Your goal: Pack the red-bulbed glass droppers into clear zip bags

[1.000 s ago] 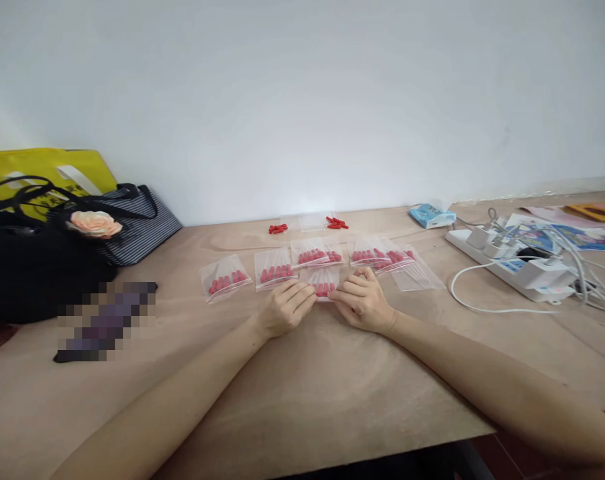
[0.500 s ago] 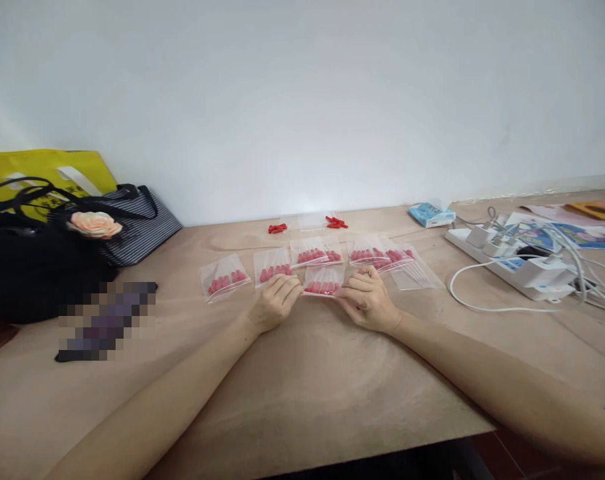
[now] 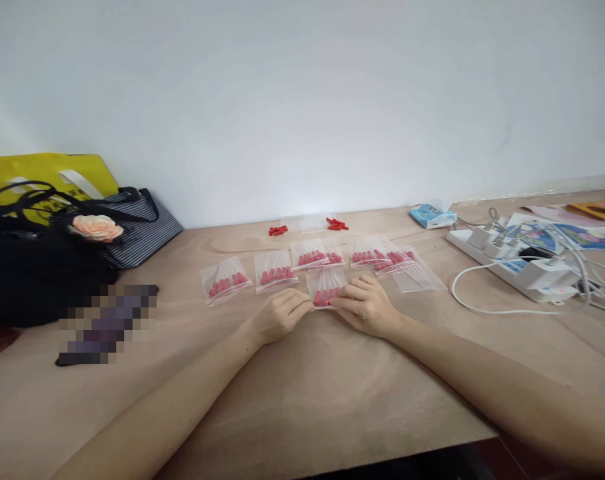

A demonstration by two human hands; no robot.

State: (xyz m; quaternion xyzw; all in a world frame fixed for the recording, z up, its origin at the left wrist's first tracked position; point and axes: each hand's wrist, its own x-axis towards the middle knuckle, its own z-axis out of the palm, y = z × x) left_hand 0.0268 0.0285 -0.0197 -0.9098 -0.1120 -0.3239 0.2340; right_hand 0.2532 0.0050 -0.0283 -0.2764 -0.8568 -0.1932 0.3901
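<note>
A clear plastic bag (image 3: 326,279) with several red pieces lies at the middle of the wooden table (image 3: 342,393). My left hand (image 3: 285,315) pinches its near left corner. At the bag's near right side, the fingers of my right hand (image 3: 366,307) are closed on the edge, partly over the red pieces. Filled bags lie about: one at the far left (image 3: 226,280), one beside it (image 3: 276,271), overlapping ones (image 3: 310,255) behind the held bag, and more (image 3: 370,252) behind my right hand. Flat bags (image 3: 420,272) lie to their right.
Loose red pieces lie in two piles, left (image 3: 278,231) and right (image 3: 337,225), near the wall. A power strip (image 3: 512,263) with cables and a blue packet (image 3: 432,216) are at the right. Bags (image 3: 137,227) and a dark pixelated item (image 3: 107,325) stand left.
Both hands have moved slightly toward me with the held bag, and my left hand has come closer to my right. The bag beside my left hand now shows more fully.
</note>
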